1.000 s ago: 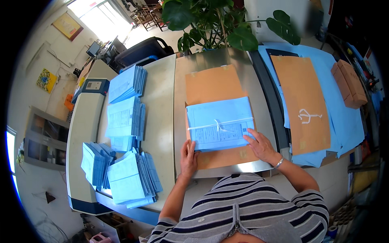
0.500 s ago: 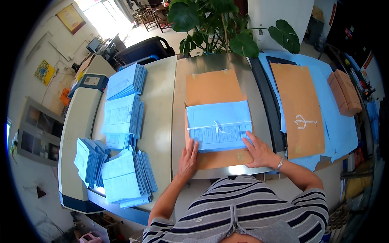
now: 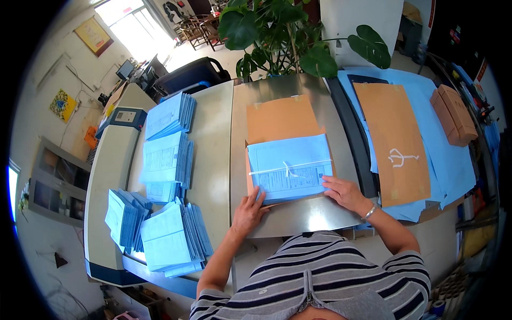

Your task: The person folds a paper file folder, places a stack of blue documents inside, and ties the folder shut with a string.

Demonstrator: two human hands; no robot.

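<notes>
Brown cardboard (image 3: 281,118) no longer lies spread at six o'clock, baring steel worktop (image 3: 298,221); remotely, I rest left hand (image 3: 248,213) and right hand (image 3: 345,195), loosely open, against tied blue papers (image 3: 282,152).

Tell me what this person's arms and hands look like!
The left hand and right hand wear no gloves. Short sleeves are striped grey, white and navy. A silvery bracelet circles the right wrist; the left wrist is bare.
</notes>
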